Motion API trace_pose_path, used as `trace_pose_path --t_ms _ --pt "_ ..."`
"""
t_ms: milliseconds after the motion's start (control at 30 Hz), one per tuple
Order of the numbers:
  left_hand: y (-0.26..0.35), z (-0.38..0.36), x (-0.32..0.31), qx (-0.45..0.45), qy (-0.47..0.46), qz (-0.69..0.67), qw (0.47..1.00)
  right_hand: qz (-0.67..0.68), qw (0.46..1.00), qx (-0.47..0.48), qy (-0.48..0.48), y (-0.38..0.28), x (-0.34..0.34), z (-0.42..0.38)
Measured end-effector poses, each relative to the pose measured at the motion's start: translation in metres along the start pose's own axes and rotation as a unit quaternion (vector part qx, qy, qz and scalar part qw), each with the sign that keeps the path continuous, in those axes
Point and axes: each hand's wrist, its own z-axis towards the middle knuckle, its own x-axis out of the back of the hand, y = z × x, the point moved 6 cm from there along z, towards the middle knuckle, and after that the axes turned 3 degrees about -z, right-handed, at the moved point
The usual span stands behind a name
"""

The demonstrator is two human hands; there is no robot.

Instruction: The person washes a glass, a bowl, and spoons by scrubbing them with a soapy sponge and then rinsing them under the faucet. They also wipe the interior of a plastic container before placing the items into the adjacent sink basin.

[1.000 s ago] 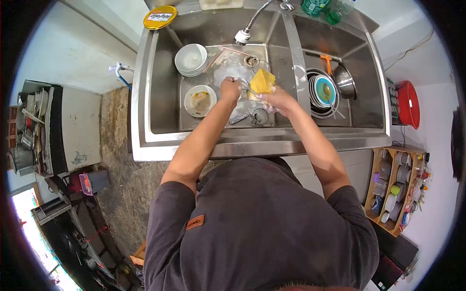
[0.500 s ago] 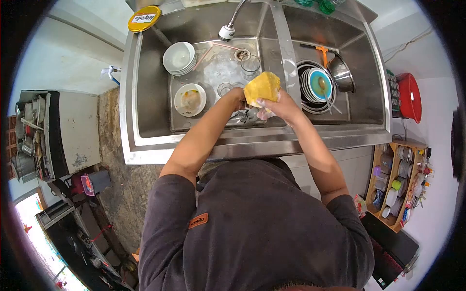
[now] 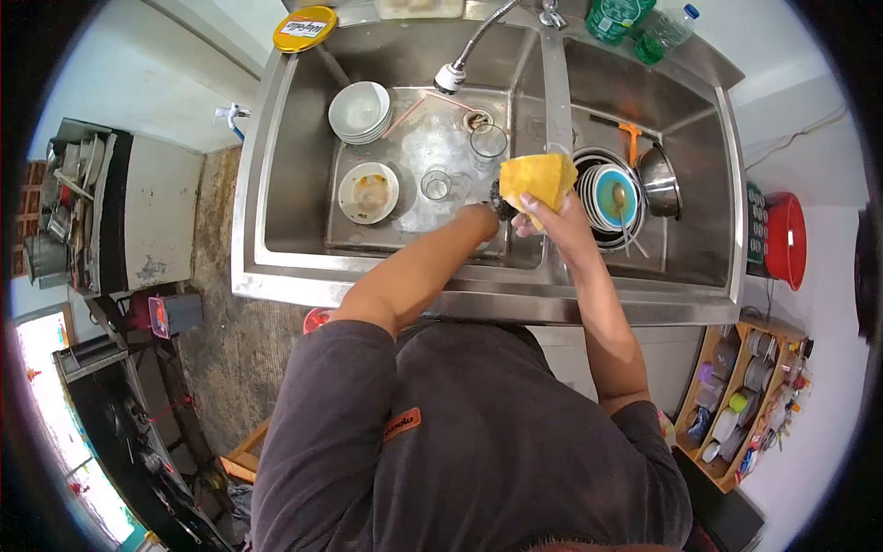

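Note:
My right hand (image 3: pixel 567 230) grips a yellow sponge-like piece (image 3: pixel 536 181), thumb on its near face and fingers underneath. It is raised above the divider between the two sink basins. Just left of it, my left hand (image 3: pixel 480 222) is curled over the left basin, its fingers partly hidden, with a dark, curly scouring pad (image 3: pixel 500 200) at the fingertips, close to the yellow piece. A small glass (image 3: pixel 436 185) and a larger glass (image 3: pixel 487 142) stand in the left basin, beyond my left hand. A soiled white bowl (image 3: pixel 369 193) lies farther left.
Stacked white bowls (image 3: pixel 359 109) sit at the left basin's back. Above hangs a flexible faucet (image 3: pixel 450 78). The right basin holds stacked dishes with a blue bowl (image 3: pixel 609 191), a metal pot (image 3: pixel 659 181) and an orange-handled tool (image 3: pixel 630 133). Green bottles (image 3: pixel 667 35) stand behind.
Both hands have shifted right with the yellow piece, toward the divider. My left hand has drawn slightly away from it, and the dark scouring pad now shows between them. The camera view has shifted too.

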Motion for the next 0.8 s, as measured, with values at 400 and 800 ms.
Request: trace_pose_path --t_ms 400,800 --pt "-0.069 0.033 -0.009 -0.1 0.039 0.021 0.994 -0.027 0.998 -0.016 0.053 0.012 0.0 0.003" --pt "-0.364 -0.001 0.081 0.236 0.36 -0.204 0.879 -0.015 0.979 0.093 0.182 0.022 0.001 0.0"
